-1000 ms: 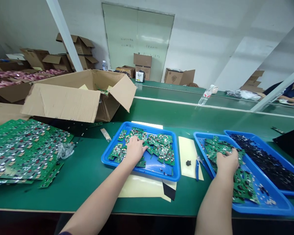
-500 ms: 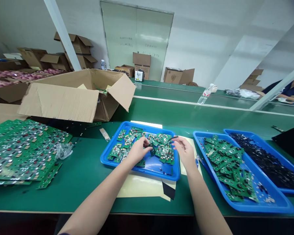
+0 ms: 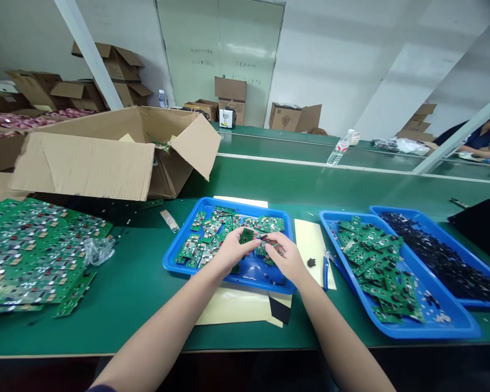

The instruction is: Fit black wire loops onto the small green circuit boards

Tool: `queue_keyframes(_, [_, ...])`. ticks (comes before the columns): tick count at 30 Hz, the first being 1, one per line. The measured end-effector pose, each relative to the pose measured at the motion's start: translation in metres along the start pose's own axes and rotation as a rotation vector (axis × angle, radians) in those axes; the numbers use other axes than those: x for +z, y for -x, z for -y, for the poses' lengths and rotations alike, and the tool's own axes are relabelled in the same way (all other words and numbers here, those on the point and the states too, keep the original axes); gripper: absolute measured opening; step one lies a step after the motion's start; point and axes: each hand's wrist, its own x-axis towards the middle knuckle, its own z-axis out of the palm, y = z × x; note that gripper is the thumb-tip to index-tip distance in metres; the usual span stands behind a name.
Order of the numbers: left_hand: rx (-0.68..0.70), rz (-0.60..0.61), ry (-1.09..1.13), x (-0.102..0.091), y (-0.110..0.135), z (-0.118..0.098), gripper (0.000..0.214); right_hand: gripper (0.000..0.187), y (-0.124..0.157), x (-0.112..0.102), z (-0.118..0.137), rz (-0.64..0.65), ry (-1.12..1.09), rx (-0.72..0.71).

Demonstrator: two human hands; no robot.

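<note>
Over the near middle of a blue tray [image 3: 172, 268], my left hand [image 3: 233, 249] grips a small green circuit board [image 3: 247, 235] between thumb and fingers. My right hand [image 3: 283, 251] has come up close beside it, fingertips pinched on a small black part [image 3: 263, 237] at the board's right edge. Whether that part touches the board, I cannot tell. Loose green circuit boards [image 3: 190, 249] lie in the tray beneath both hands. To the right, a small black piece [image 3: 311, 262] and blue-handled pliers [image 3: 325, 271] rest on yellowish paper [image 3: 306, 235].
A second blue tray [image 3: 408, 330] holds piled boards; another tray behind it holds black parts [image 3: 445, 256]. Large board panels [image 3: 36, 256] and a plastic bag [image 3: 98, 251] lie left. An open carton [image 3: 85, 169] stands behind. A person [image 3: 473, 136] sits far right.
My right hand has moved left from the tray's right edge to meet my left hand. The board in my left hand is now raised and shows more clearly. The view has shifted slightly.
</note>
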Motion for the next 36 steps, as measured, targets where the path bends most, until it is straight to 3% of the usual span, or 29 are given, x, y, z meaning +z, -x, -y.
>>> queue_keyframes(9, [0.027,0.096,-0.061,-0.001,0.007,-0.01,0.026,0.028,0.0,0.002,-0.002,-0.017,0.29,-0.109])
queue_keyframes(13, [0.039,0.063,-0.038,-0.003,0.007,-0.011,0.025,0.04,0.003,0.007,-0.001,-0.038,0.463,-0.104])
queue_keyframes(17, [0.027,0.102,-0.029,-0.003,0.008,-0.013,0.023,0.044,0.003,0.008,0.001,-0.053,0.528,-0.074])
queue_keyframes(20, [0.002,0.145,-0.008,-0.001,0.01,-0.015,0.024,0.04,0.001,0.004,0.002,-0.101,0.422,-0.017])
queue_keyframes(23, [0.007,0.106,0.027,0.002,0.011,-0.016,0.028,0.021,-0.002,0.002,0.004,-0.099,0.142,0.093])
queue_keyframes(28, [-0.016,0.083,0.059,0.006,0.01,-0.012,0.032,0.019,-0.001,0.01,0.006,-0.141,-0.177,0.194])
queue_keyframes(32, [-0.07,0.086,0.149,0.006,0.006,-0.008,0.028,0.016,0.001,0.011,0.005,-0.247,-0.097,0.13])
queue_keyframes(34, [-0.133,0.076,0.189,0.005,0.005,-0.006,0.025,0.015,0.002,0.008,0.005,-0.305,0.017,0.03])
queue_keyframes(36, [-0.181,0.072,0.192,0.003,0.004,-0.004,0.024,0.014,0.002,0.005,0.006,-0.276,0.168,-0.129])
